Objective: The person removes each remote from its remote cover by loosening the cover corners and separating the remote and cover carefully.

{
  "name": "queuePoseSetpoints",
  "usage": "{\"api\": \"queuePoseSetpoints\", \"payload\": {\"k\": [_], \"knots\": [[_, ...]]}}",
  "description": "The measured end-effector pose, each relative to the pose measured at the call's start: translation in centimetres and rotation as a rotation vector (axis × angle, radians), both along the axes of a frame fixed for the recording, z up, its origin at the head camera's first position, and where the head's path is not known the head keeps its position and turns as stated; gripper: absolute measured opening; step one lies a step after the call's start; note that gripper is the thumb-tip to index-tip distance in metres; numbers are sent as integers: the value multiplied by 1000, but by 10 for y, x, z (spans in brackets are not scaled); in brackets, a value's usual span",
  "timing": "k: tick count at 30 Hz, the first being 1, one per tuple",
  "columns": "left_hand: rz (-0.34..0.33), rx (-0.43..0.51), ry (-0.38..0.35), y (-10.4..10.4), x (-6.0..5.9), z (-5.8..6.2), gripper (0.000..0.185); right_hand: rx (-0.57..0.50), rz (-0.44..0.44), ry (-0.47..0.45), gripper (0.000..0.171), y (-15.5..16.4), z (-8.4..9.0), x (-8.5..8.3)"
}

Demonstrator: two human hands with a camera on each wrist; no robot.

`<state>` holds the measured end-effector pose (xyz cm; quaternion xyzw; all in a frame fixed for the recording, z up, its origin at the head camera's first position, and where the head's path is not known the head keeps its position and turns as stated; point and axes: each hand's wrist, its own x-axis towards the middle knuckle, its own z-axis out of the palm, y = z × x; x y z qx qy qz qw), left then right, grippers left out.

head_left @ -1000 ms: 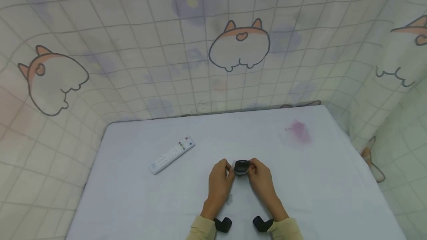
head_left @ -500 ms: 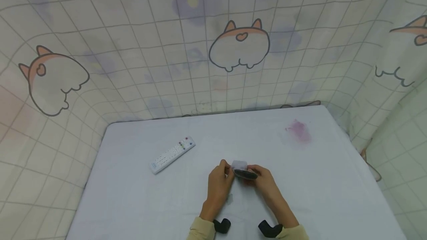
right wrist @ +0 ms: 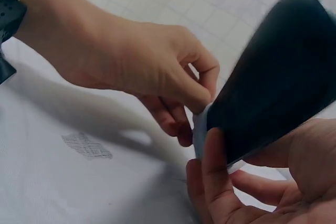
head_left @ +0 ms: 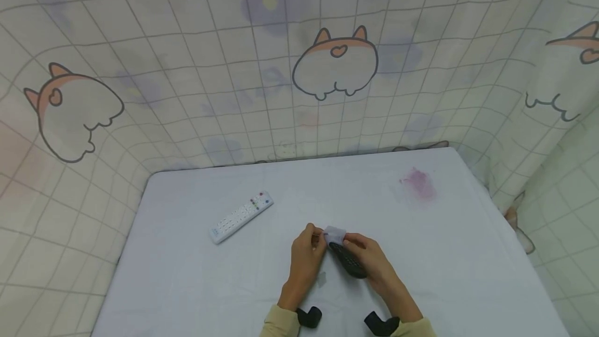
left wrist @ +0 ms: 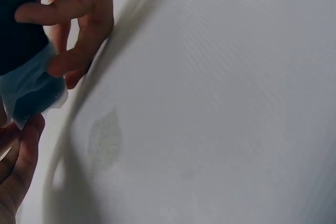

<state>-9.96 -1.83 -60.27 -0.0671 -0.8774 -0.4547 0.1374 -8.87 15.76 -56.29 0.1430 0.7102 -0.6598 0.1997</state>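
Between both hands, above the table (head_left: 187, 254): black remote (head_left: 347, 260) held in right hand (head_left: 374, 267) grip; left hand (head_left: 306, 261) pinches pale cloth (head_left: 334, 233) at its end, steadying for wiping.

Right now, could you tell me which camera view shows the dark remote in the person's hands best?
The right wrist view: the dark remote fills it, its end in a pale wipe, held by the right hand. The head view shows it small but whole, beside the left hand. The left wrist view catches only a dark corner.
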Motion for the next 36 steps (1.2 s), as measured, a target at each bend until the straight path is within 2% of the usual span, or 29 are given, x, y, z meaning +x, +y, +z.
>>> {"api": "queuePoseSetpoints", "payload": {"k": [5, 9, 13, 18, 24, 28, 36], "knots": [[-24, 64, -37, -3, 0, 4, 2, -27, -9, -24, 41, -3, 0, 0], [3, 108, -41, -5, -1, 6, 7, -47, -4, -27, 44, -4, 3, 2], [38, 138, -28, -5, -1, 10, 12, -90, 31, -32, 49, -5, 6, 4], [64, 152, 9, -6, 0, 18, 10, -136, 107, -40, 59, -4, 7, 9], [103, 181, 54, -5, -2, 22, 9, -157, 145, -27, 62, -4, 7, 12], [122, 212, 54, -5, -2, 22, 9, -88, 159, -6, 63, -6, 10, 13], [106, 280, 20, -5, 2, 29, 8, 155, 162, 104, 65, -13, 20, 17]]}}
